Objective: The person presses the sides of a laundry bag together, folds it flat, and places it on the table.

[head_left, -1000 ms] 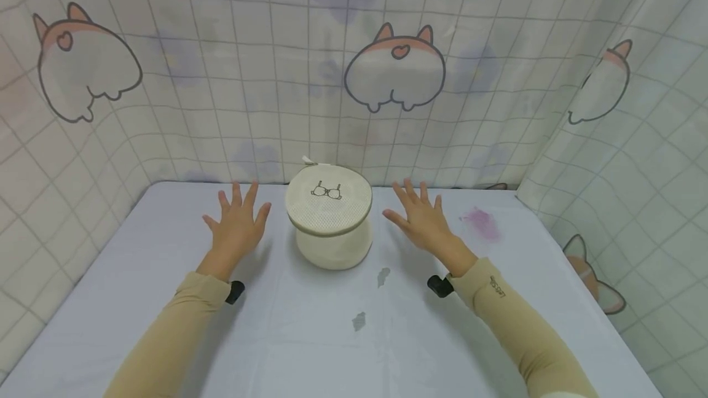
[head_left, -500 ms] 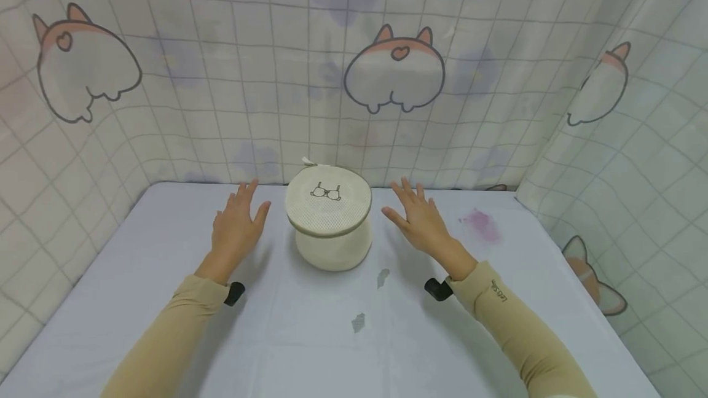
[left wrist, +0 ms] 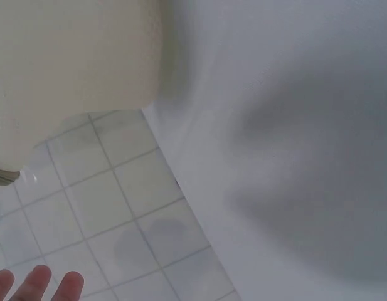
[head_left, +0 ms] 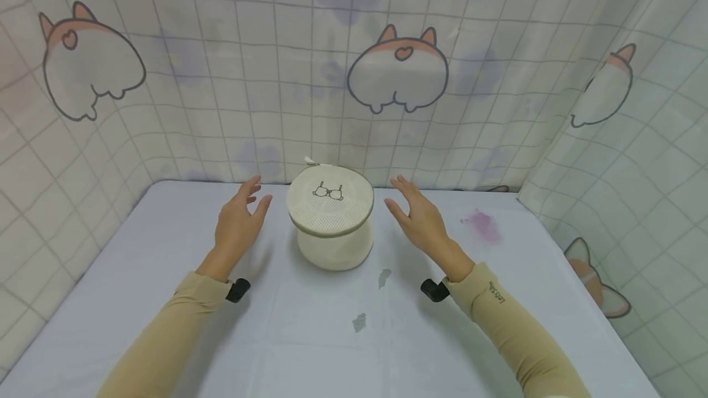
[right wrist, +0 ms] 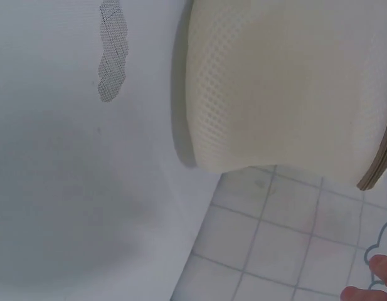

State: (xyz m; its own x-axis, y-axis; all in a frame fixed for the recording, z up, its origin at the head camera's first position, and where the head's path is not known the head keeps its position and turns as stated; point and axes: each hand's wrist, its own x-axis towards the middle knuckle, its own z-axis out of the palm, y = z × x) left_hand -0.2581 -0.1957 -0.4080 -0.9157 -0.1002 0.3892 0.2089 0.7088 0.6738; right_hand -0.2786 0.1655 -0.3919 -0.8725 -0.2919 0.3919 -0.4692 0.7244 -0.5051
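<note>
L hand (head_left: 238, 226) & R hand (head_left: 424, 223) wide, thumbs out, holding nothing; mesh bag (head_left: 332, 220) upright btwn them, far-ctr on counter (head_left: 310, 343). Looks soft: prob. best w/ light, even pressure, both sides.

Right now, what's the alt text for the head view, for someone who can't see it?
A round cream mesh bag with a glasses drawing on top stands on a pale-covered table, between a person's left hand and right hand, neither touching it. Behind, a grid-patterned cloth shows cartoon animals.
</note>
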